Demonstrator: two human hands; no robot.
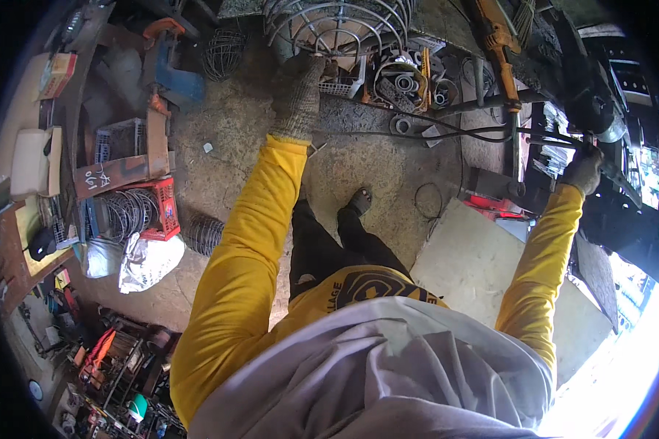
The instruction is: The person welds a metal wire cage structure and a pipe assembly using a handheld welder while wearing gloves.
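Note:
My left hand point(298, 99), in a grey knitted glove, reaches to the far side. It is closed at the lower rim of a round metal wire cage point(342, 29), though its fingertips are mostly hidden in shadow. The cage shows curved bars and rings and runs out of view at the top. Out to the right, my right hand point(584, 170), also gloved, is closed beside a dark machine point(597, 110). What its fingers grip is too dark to make out. Black cables point(483, 133) run across toward that hand.
Beyond the cage, a white basket point(340, 89) and metal rings point(405, 84) crowd together. An orange tool point(499, 44) stands at the far right. Wire coils point(128, 210), a red crate point(167, 208) and a white sack point(150, 262) lie left. A pale board point(468, 256) leans near my right.

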